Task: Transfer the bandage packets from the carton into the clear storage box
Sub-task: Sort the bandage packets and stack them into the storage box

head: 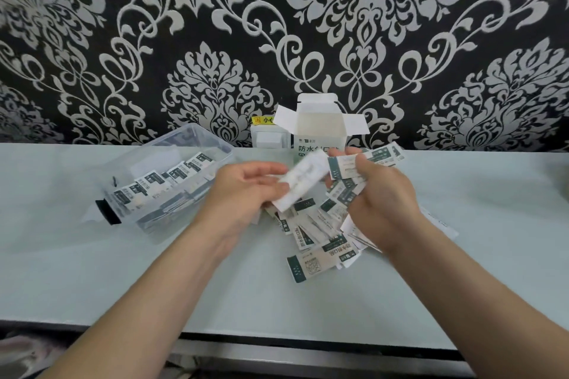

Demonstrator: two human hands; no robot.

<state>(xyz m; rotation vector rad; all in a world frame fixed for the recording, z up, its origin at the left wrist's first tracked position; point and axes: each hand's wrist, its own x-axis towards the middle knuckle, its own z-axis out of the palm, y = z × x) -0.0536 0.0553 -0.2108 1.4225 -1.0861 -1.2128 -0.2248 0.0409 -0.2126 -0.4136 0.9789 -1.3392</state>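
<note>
Probably a home, ornate black-and-silver damask wallpaper (pixel 215 24), pale glossy table (pixel 92 286) against the wall

Views: one, worn on my head.
Facing: forward and down, along my forearms to the table (pixel 92 286), with the patterned wall (pixel 123 40) filling the top.
Nearness: close; my left hand (pixel 243 191) and right hand (pixel 381 194) sit mid-frame.
Lens: wide, table edge bowed.

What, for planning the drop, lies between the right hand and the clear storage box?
The left hand, holding a white packet, lies between right hand and clear storage box, in head view.
</note>
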